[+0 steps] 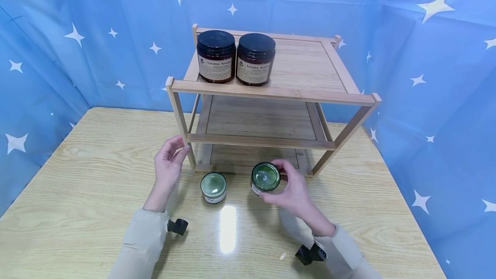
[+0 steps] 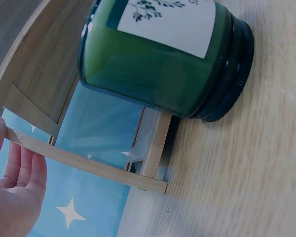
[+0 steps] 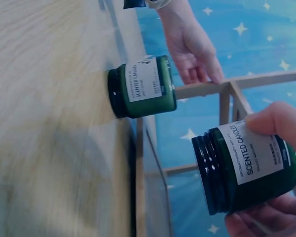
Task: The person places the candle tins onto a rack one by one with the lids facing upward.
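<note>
My left hand [image 1: 168, 158] holds the front left leg of a wooden shelf rack [image 1: 271, 94], thumb on one side and fingers on the other. In the left wrist view the fingers [image 2: 24, 170] show beside that leg. My right hand [image 1: 290, 188] grips a green scented candle jar [image 1: 265, 177] around its sides. That jar is bottom up, its black lid downward, and in the right wrist view it looks raised off the table. A second green candle jar [image 1: 213, 187] stands bottom up on the table between the hands.
Two dark brown jars [image 1: 216, 57] with black lids stand on the rack's top tier, at its left. A middle shelf [image 1: 259, 117] and a bottom shelf lie below. The pale wooden table [image 1: 97, 175] extends on both sides; a blue star-patterned curtain [image 1: 128, 20] hangs behind.
</note>
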Demonstrator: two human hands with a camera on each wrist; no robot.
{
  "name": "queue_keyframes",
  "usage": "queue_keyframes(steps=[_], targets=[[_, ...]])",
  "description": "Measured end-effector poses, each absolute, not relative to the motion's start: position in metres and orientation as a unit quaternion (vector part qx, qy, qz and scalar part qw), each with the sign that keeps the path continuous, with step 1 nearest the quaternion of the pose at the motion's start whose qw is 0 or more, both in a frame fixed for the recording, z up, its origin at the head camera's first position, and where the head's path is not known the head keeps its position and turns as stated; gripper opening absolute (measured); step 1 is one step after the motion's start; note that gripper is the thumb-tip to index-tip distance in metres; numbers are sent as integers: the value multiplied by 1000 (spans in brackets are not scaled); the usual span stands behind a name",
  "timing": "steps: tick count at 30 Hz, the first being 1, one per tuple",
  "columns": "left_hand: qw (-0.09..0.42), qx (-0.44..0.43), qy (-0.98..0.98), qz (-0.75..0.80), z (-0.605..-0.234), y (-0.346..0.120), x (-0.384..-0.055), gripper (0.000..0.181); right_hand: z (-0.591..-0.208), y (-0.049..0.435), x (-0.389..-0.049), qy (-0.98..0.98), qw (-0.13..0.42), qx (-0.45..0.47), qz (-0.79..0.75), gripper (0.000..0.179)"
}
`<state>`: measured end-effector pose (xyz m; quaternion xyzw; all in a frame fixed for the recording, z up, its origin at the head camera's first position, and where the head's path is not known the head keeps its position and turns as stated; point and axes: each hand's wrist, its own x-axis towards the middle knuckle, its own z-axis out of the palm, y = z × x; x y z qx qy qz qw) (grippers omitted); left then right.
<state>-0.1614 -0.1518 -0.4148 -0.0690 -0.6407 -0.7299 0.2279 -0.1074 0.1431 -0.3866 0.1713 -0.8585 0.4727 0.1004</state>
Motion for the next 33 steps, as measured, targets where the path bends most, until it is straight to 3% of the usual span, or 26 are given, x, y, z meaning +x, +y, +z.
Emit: queue_keyframes(steps=[33], targets=[[224, -77, -643, -728, -414, -152, -161, 26, -321, 157, -97, -833, 163, 198, 491, 62]])
